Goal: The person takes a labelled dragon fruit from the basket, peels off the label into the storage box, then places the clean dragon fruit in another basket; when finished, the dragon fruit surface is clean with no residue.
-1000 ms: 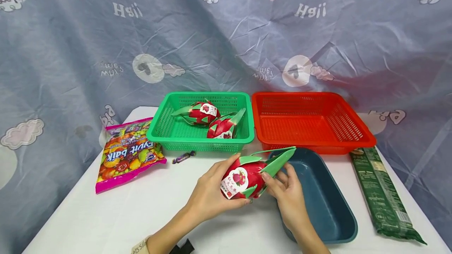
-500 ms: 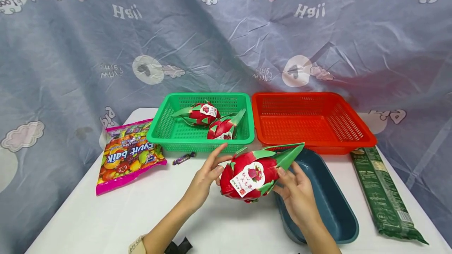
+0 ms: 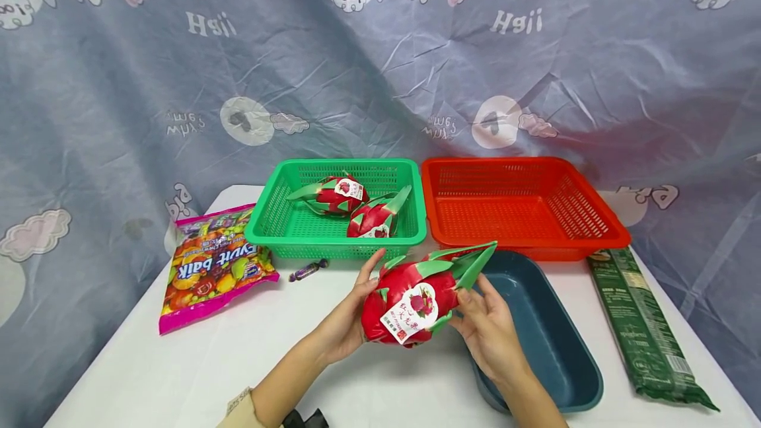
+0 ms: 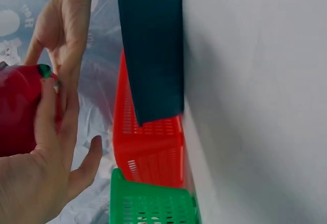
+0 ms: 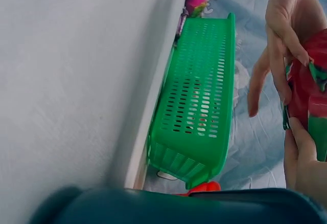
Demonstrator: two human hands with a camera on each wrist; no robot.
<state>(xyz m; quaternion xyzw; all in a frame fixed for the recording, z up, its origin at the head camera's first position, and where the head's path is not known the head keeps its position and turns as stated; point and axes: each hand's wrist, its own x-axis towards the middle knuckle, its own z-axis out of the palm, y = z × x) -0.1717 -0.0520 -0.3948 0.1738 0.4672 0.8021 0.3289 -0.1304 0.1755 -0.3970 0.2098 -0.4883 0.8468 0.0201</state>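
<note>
Holding a dragon fruit (image 3: 404,299) above the white table (image 3: 208,375), at five o'clock from the green basket (image 3: 333,249) and between nine and ten o'clock from the blue tub (image 3: 535,342). At eight o'clock on the fruit, cradling the rounded end with the left hand (image 3: 347,325), fairly wide open, with fingers mostly straight and not curling round anything. At four o'clock, pinching the leafy end with the right hand (image 3: 487,335), between thumb and fingers, beside the long green leaves (image 3: 472,266). Probably steadying best by bearing most weight on the left palm, pressing only lightly with the right thumb and sparing the leaves any tugging; possibly slipping on that glossy skin if gripping too loosely.

Showing on the white label (image 3: 410,314): Chinese characters, seeming to read 红心火龙果, with smaller print too fine for reading. At ten o'clock, reading upside down on the candy bag (image 3: 214,269): roughly "Fruit baik". At three o'clock, bearing a faint "spaghetti" on the green pack (image 3: 651,332). At twelve o'clock, repeating "Haii" and "BOO!" across the curtain (image 3: 380,84).
</note>
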